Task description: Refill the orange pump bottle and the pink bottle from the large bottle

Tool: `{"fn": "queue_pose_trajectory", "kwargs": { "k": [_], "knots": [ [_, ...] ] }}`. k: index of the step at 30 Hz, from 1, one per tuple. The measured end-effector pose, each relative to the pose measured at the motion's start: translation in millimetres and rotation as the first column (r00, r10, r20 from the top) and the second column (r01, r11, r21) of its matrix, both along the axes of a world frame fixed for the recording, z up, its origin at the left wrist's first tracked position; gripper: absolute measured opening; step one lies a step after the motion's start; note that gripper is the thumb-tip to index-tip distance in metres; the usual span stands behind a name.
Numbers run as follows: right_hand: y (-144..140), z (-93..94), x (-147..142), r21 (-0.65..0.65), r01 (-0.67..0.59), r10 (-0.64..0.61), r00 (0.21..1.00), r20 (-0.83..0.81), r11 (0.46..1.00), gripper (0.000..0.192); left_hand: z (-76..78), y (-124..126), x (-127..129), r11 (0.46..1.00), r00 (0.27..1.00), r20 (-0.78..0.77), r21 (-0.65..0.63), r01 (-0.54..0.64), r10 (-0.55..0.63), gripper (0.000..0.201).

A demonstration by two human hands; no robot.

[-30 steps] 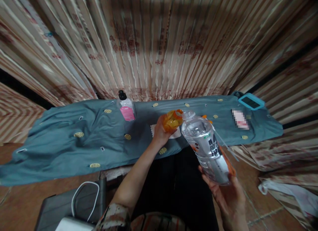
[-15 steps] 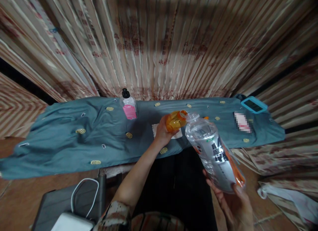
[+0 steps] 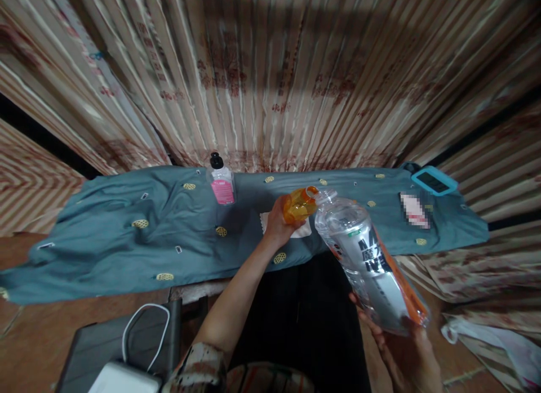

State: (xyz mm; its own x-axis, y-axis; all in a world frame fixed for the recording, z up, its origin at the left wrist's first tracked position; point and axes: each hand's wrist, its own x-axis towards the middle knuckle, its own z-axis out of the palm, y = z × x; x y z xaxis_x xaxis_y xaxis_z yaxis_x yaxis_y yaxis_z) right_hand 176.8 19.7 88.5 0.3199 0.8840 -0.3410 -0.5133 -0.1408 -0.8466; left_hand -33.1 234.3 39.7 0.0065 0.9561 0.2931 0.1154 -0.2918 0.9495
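Note:
My left hand is closed around a small amber see-through bottle, tilted so that its open mouth points right. Close by its mouth is the uncapped neck of a large clear plastic bottle with a silver and orange label. My right hand grips that large bottle near its base and keeps it slanted, neck up and to the left. Whether the two mouths touch, I cannot tell. A white cloth lies partly hidden under my left hand.
A pump-top bottle with a pink label stands left on the teal cloth. To the right lie a blue-framed device and a pixelated item. Pleated curtains hang behind. A white power bank with a cable sits lower left.
The large bottle's base has shifted slightly right and down with my right hand, while its neck stays by the amber bottle. My left hand is nearly still.

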Motion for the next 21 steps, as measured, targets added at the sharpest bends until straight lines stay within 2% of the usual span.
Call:
{"fn": "queue_pose_trajectory", "kwargs": {
  "k": [9,15,21],
  "knots": [
    [-3,5.0,-4,0.011,0.009,-0.009,1.0,0.026,1.0,0.076,4.8,-1,-1,0.999,0.999,0.035,-0.037,-0.004,0.005,0.064],
    [-4,5.1,-1,-0.002,0.014,-0.014,0.999,0.042,1.0,0.087,4.4,0,-2,1.0,1.0,0.021,-0.009,0.007,-0.007,0.063],
    [-4,12.1,-8,0.0,0.018,-0.018,0.998,0.053,1.0,0.086,4.2,0,-1,1.0,0.999,0.043,-0.01,0.015,-0.014,0.061]
  ]
}}
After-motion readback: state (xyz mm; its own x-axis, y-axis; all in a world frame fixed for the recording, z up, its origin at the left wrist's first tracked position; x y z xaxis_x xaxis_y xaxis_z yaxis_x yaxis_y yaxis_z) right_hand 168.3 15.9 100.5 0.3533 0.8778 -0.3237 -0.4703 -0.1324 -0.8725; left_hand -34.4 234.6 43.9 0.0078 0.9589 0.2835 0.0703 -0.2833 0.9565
